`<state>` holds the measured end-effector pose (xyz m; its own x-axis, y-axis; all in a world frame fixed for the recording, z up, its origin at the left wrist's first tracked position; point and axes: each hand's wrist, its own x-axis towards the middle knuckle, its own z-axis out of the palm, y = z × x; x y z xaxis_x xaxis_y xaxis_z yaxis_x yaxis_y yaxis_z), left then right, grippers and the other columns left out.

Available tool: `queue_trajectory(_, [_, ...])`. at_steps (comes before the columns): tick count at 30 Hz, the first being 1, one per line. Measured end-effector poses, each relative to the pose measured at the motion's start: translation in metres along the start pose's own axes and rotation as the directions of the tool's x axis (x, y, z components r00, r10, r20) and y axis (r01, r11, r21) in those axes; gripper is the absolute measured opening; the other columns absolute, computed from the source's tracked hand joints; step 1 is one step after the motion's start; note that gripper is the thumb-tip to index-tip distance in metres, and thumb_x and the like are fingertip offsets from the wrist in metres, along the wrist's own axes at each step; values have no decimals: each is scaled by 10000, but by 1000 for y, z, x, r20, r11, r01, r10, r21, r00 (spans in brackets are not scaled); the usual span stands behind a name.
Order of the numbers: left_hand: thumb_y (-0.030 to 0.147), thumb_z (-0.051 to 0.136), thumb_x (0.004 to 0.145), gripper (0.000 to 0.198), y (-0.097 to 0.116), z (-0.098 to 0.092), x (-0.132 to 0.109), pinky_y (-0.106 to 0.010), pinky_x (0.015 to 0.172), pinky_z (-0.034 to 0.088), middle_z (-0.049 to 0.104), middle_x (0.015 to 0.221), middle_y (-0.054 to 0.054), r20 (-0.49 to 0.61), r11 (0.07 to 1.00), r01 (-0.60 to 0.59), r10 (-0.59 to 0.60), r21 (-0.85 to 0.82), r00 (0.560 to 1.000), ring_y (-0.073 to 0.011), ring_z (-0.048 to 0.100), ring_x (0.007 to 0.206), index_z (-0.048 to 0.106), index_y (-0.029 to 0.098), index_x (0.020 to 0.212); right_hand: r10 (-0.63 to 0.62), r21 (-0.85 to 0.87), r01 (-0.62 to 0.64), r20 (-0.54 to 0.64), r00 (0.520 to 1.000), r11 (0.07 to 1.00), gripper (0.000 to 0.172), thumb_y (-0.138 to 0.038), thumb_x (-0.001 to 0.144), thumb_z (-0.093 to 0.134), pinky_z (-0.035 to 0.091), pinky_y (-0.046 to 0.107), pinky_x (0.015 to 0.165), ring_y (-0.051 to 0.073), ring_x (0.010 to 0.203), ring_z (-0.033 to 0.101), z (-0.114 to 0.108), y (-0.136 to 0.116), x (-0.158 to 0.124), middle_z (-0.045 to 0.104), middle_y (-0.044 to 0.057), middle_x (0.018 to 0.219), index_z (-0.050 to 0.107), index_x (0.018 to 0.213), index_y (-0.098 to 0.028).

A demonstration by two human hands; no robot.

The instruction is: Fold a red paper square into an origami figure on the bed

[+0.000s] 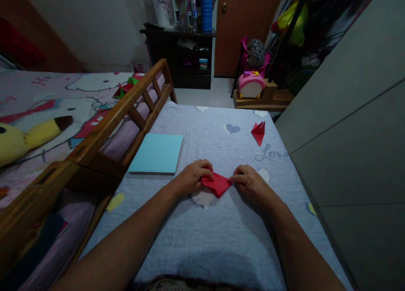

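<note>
A small piece of folded red paper [218, 185] lies low over the bed's blue sheet, between my two hands. The thumb and fingers of my left hand [198, 176] are closed on its left end. My right hand [248, 182] pinches its pointed right corner. Farther off to the right rests another folded red paper piece [258, 133], with narrow points sticking up; neither hand touches it. A stack of light blue square paper [157, 153] is to the left, beyond my left forearm.
A wooden bed rail [104, 124] runs along the left, with a yellow plush toy [28, 141] and red-green folded paper [125, 88] behind it. A pale cabinet [357, 126] borders the right. At the back are a dark shelf unit [180, 78] and a pink case [251, 83].
</note>
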<state>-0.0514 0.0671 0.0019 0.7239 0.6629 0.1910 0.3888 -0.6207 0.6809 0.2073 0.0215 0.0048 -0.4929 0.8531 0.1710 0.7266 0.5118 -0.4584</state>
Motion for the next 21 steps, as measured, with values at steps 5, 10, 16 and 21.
queue_trajectory(5, [49, 614, 746, 226, 0, 0, 0, -306, 857, 480, 635, 993, -57, -10, 1000, -5, 5, -13, 1000, -182, 590, 940, 753, 188, 858, -1, 21, 0, 11, 1000, 1000, 303, -67, 867, 577, 435, 341, 748, 195, 840, 553, -3, -1, 0, 635, 62, 884, 784, 962, -268])
queue_trajectory(10, [46, 624, 754, 204, 0, 0, 0, -299, 844, 476, 633, 986, -57, -9, 1000, -10, 10, -16, 1000, -182, 588, 938, 744, 185, 843, 27, 93, -29, 22, 999, 995, 321, -31, 852, 560, 458, 361, 796, 205, 877, 576, -6, -3, 1, 650, 62, 904, 772, 947, -252])
queue_trajectory(16, [30, 633, 748, 208, 0, -1, 0, -295, 840, 472, 627, 992, -57, -7, 1000, -24, 24, -6, 1000, -183, 588, 944, 738, 180, 846, 92, 200, -83, -37, 995, 976, 292, -80, 920, 479, 474, 374, 828, 206, 891, 585, -5, -2, 1, 665, 73, 926, 693, 1075, -203])
queue_trajectory(21, [12, 632, 740, 226, 0, 0, 0, -292, 839, 470, 628, 992, -53, -6, 1000, -18, 18, 0, 1000, -184, 589, 945, 737, 182, 846, 75, 255, -62, -43, 996, 965, 337, -28, 898, 433, 476, 353, 825, 191, 890, 588, -4, 2, -1, 657, 60, 914, 700, 996, -209])
